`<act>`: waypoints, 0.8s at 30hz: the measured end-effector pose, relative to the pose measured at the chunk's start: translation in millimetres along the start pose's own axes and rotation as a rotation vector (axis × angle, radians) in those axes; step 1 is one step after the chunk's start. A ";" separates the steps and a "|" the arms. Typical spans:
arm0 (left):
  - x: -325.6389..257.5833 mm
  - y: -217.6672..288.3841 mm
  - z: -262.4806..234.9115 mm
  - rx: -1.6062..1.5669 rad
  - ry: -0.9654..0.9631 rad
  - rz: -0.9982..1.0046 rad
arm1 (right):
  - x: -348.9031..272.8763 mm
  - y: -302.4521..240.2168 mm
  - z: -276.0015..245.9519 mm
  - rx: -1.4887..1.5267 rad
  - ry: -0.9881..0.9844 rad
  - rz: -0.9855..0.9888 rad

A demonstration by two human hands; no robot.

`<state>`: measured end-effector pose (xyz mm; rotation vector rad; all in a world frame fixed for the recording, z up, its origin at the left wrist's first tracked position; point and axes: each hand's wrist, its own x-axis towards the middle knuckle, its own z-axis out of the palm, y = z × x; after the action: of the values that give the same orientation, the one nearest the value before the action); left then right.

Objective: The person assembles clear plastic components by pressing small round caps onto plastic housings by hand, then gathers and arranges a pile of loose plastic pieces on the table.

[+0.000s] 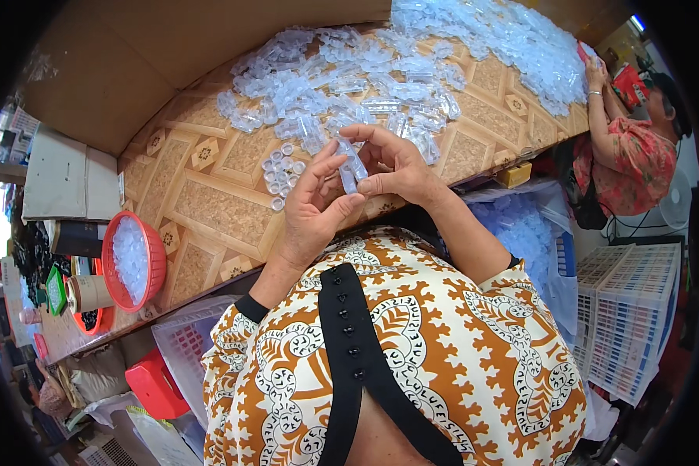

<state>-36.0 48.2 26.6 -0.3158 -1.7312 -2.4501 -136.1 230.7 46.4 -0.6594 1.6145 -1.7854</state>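
Note:
Between my two hands, over the near edge of the table, is a clear plastic tube [352, 166], held at a tilt. My right hand [400, 165] pinches it, thumb at the lower end and index finger near the top. From the other side my left hand [315, 194] closes its fingers against it, thumb close to its lower end. Left of my hands, small round clear caps [279, 172] lie in a cluster on the table. Beyond my fingers spreads a loose heap of similar clear plastic pieces [311, 78].
A cardboard wall [132, 70] borders the patterned table [217, 206]. A red basket [160, 264] of clear small parts stands left. At right are a lined bin [520, 233] of clear pieces and stacked white crates [625, 311]. A co-worker [637, 155] handles something at the far right.

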 end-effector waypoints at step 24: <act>-15.3 9.9 -7.7 0.009 0.034 0.076 | -9.9 3.9 27.3 -0.149 0.054 -0.287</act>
<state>-19.7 37.3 29.5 -0.3304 -1.6844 -2.3803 -109.1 219.5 46.3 -0.9604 1.7744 -1.9095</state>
